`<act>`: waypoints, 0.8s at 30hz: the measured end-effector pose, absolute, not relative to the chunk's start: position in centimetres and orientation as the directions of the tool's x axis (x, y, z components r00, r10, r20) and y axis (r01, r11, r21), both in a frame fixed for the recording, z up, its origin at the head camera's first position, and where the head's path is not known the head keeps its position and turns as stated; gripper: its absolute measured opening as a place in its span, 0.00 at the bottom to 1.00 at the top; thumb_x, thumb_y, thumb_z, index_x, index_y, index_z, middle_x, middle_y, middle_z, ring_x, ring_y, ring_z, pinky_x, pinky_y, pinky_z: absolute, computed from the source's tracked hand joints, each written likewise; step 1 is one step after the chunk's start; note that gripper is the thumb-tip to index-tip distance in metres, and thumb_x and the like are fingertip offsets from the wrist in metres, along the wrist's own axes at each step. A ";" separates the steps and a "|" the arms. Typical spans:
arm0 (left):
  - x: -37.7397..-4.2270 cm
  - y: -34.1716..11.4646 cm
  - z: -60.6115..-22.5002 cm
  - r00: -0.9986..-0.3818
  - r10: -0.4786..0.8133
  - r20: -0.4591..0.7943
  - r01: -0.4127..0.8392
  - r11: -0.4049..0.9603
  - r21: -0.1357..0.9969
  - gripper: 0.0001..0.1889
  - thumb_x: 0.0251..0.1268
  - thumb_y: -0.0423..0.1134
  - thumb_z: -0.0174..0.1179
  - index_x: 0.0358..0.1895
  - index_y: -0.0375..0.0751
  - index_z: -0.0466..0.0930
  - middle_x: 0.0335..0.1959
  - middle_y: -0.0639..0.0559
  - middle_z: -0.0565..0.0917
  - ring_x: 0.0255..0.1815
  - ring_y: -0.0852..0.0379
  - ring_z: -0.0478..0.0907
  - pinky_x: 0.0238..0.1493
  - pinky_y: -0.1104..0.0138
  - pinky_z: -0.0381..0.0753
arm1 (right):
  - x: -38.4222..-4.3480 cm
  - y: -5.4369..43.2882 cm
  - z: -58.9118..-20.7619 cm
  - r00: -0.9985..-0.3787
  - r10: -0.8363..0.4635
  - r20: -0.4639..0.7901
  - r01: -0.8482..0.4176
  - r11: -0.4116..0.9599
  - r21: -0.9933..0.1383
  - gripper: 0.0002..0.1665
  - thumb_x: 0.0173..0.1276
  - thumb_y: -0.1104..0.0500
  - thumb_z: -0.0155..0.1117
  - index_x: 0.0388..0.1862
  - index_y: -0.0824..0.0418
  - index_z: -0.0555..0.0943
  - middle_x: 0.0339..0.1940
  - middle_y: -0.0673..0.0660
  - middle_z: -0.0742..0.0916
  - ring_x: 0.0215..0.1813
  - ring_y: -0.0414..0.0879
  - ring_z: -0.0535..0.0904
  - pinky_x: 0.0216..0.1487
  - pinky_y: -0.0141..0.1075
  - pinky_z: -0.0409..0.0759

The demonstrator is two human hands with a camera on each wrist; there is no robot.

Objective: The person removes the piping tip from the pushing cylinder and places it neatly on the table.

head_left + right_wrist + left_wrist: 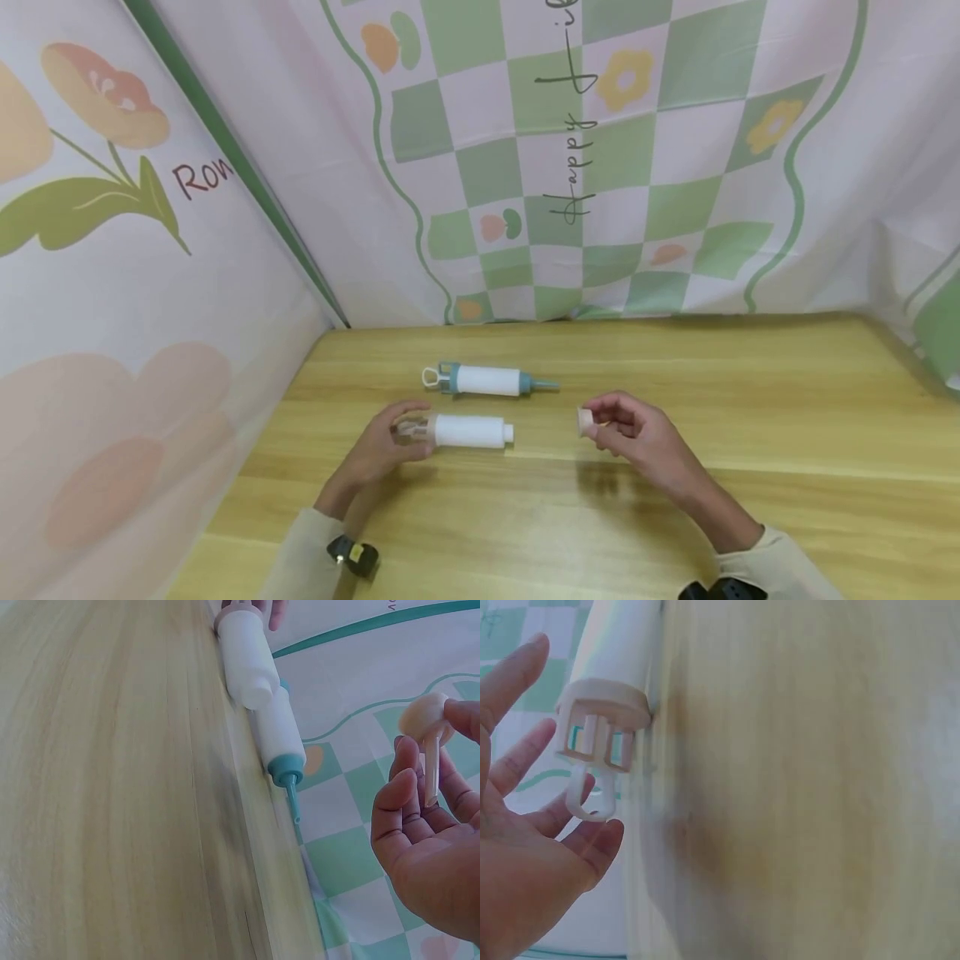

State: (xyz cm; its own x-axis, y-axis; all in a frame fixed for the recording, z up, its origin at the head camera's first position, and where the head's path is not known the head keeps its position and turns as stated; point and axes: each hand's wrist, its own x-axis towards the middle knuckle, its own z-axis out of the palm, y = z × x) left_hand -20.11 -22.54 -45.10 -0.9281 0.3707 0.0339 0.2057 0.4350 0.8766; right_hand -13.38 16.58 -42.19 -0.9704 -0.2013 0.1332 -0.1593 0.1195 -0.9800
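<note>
A white hand pump [470, 432] with a beige end collar [604, 705] and a white pull ring lies on the table, its bare stub end pointing right. Around its collar end my left hand [375, 450] is spread, the fingers loosely bent and not closed on it. My right hand [651, 437] pinches a beige nozzle cap [424, 716] with a thin tube between thumb and fingers. That cap is held above the table, apart from the pump. Behind lies a second hand pump [489, 381] with a teal collar and teal nozzle [293, 801].
The wooden table [750, 400] ends at the back against a hanging cloth [480, 175] with green checks and printed flowers. Another flowered cloth [247, 275] hangs along the left side.
</note>
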 end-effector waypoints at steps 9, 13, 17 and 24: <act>-19.9 -22.1 -44.4 -0.924 0.376 0.066 0.262 0.498 0.826 0.34 0.53 0.36 0.75 0.66 0.37 0.74 0.67 0.41 0.72 0.70 0.36 0.62 0.67 0.33 0.51 | -13.2 16.7 -42.1 -0.966 -0.211 0.149 -0.174 0.105 -0.979 0.19 0.73 0.61 0.64 0.56 0.72 0.75 0.45 0.65 0.82 0.39 0.55 0.82 0.37 0.38 0.83; -19.6 -22.0 -44.0 -0.932 0.355 0.075 0.265 0.526 0.808 0.33 0.53 0.36 0.75 0.65 0.40 0.75 0.67 0.42 0.72 0.71 0.36 0.59 0.66 0.30 0.48 | -13.1 16.7 -42.0 -0.967 -0.212 0.145 -0.171 0.109 -0.979 0.19 0.73 0.61 0.64 0.56 0.71 0.75 0.45 0.65 0.82 0.40 0.55 0.81 0.37 0.38 0.83; -19.3 -21.8 -43.7 -0.937 0.334 0.102 0.282 0.552 0.784 0.33 0.52 0.38 0.76 0.64 0.42 0.77 0.67 0.44 0.72 0.72 0.36 0.55 0.66 0.30 0.50 | -13.1 16.7 -41.9 -0.966 -0.215 0.141 -0.168 0.113 -0.979 0.19 0.73 0.60 0.64 0.56 0.71 0.75 0.45 0.65 0.82 0.40 0.55 0.81 0.37 0.38 0.82; -18.8 -20.9 -42.8 -0.916 0.356 0.184 0.366 0.554 0.748 0.34 0.48 0.36 0.77 0.63 0.44 0.78 0.67 0.44 0.73 0.71 0.40 0.58 0.65 0.34 0.57 | -13.1 16.6 -41.9 -0.965 -0.218 0.146 -0.172 0.106 -0.979 0.19 0.73 0.60 0.64 0.56 0.71 0.75 0.45 0.65 0.82 0.39 0.54 0.81 0.37 0.38 0.82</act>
